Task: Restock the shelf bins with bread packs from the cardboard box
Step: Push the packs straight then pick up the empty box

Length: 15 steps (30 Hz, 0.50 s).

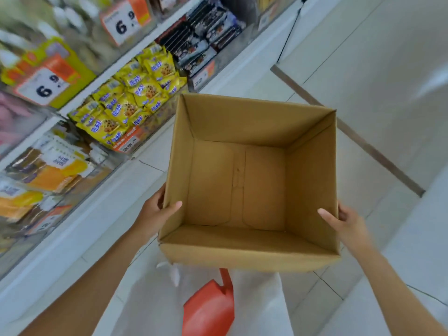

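Note:
An open cardboard box (242, 251) hangs in front of me above the floor, and nothing lies inside it. My left hand (155, 212) grips its left wall near the front corner, thumb inside over the rim. My right hand (344, 221) grips the right wall the same way. On the left, shelf bins hold yellow packs (131, 103), dark packs (203, 40) and orange-and-brown packs (46, 170).
The shelf unit runs along the left with price tags (121, 23) on its edges. A white tiled floor (363, 69) with a dark strip (351, 132) lies ahead and to the right. An orange object (208, 309) shows below the box.

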### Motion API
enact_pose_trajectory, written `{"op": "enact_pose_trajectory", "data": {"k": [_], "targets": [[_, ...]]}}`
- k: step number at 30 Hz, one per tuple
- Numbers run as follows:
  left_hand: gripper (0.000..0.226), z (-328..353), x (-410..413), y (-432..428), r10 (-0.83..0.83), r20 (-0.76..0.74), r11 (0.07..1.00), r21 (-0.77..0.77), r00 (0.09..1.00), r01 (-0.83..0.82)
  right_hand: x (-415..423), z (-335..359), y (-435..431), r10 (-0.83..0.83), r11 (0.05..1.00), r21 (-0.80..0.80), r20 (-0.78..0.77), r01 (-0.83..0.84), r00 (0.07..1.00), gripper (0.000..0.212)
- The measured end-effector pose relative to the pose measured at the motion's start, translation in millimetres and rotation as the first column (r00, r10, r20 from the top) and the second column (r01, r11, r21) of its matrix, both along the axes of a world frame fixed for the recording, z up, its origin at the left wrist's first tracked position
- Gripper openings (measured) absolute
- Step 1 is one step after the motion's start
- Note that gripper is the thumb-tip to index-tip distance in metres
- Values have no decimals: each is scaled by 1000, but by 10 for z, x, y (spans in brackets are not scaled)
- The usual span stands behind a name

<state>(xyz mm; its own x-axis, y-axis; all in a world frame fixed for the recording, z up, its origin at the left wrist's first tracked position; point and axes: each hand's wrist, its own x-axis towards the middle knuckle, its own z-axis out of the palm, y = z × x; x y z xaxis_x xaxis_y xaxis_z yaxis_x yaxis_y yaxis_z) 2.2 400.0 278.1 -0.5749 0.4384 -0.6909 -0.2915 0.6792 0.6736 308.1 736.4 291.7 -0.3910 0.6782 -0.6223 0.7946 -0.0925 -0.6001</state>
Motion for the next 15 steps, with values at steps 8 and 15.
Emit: {"op": "enact_pose_trajectory", "data": {"k": [8, 15], "targets": [[62, 421, -700, 925, -190, 10, 981, 30, 982, 189, -21, 428, 90, -231, 972, 58, 41, 228, 972, 33], [61, 494, -1080, 1892, -366, 16, 930, 5, 930, 366, 53, 418, 331, -372, 928, 38, 71, 370, 926, 36]]}}
